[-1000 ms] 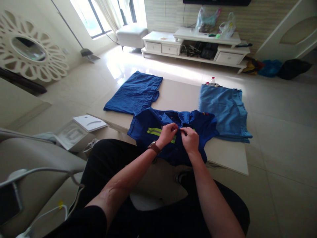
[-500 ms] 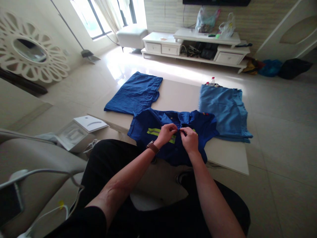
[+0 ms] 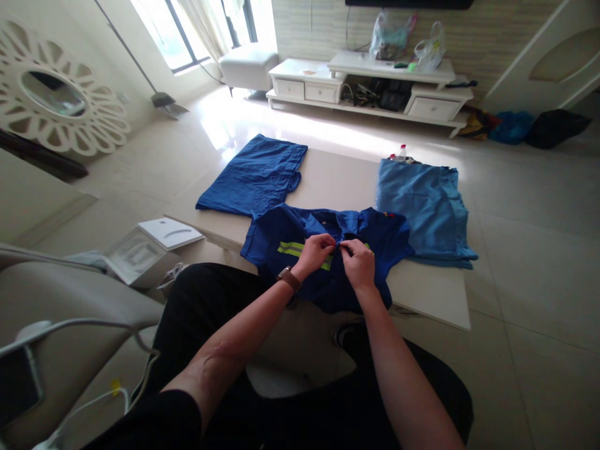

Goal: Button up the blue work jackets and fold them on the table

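A dark blue work shirt (image 3: 281,234) with a yellow-green reflective stripe lies on the near edge of a low white table (image 3: 337,181), its hem hanging over the front. My left hand (image 3: 317,250), a watch on its wrist, pinches the shirt's front placket just below the collar. My right hand (image 3: 360,262) pinches the same placket right beside it, fingertips almost touching the left. Both hands are closed on the cloth at the shirt's middle.
A folded dark blue garment (image 3: 255,175) lies at the table's far left, a lighter blue one (image 3: 422,200) at its right. A small bottle (image 3: 402,152) stands behind that. A white box (image 3: 150,247) sits on the floor at left. A TV cabinet (image 3: 370,87) lines the far wall.
Nothing much: both hands stay pinched on the shirt's placket, with only slight finger shifts and a small camera wobble.
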Tool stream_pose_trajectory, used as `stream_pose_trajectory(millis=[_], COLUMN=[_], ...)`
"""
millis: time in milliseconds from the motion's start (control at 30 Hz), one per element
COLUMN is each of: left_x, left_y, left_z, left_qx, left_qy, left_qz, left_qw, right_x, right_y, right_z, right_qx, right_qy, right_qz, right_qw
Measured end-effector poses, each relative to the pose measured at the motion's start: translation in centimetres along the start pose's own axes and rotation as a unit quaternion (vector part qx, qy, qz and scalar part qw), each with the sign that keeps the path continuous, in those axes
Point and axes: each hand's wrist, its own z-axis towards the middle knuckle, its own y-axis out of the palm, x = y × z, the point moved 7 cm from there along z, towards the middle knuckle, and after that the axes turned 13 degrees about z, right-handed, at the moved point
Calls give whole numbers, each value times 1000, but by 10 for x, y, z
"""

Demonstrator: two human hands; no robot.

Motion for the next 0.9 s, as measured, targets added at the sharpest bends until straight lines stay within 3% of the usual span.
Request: stream_pose_trajectory(millis=[900], left_x=[-4], left_y=[2], left_z=[2], left_qx=[7], left_qy=[-3], left_qz=[-18], left_qw=[1000], right_x=[-2], right_y=[3], right_z=[-1], right_qx=[9], right_qy=[-15], right_qz=[1], right_qw=[1000])
